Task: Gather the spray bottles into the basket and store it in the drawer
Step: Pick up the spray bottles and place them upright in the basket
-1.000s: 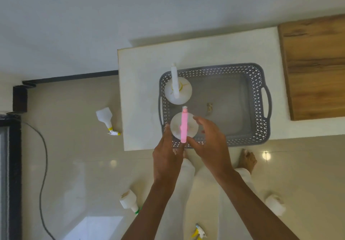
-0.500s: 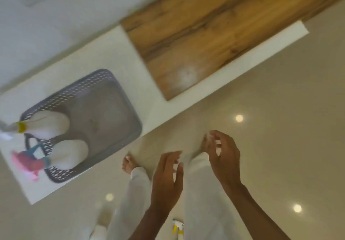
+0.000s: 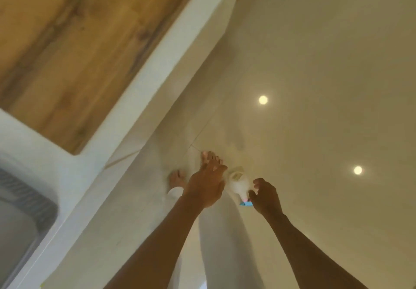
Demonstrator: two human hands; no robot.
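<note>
Grey basket (image 3: 33, 212) (contents unseen), partly cropped

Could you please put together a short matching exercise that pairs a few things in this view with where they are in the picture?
Things:
1. spray bottle
2. basket
3. wooden panel
4. bright light spots

Places:
A. at the lower left edge of the view, on the white counter
B. on the floor, between the left hand and the right hand
C. reflected on the glossy floor, to the right
D. upper left, set into the counter top

Pairs: 1-B, 2-A, 3-D, 4-C
</note>
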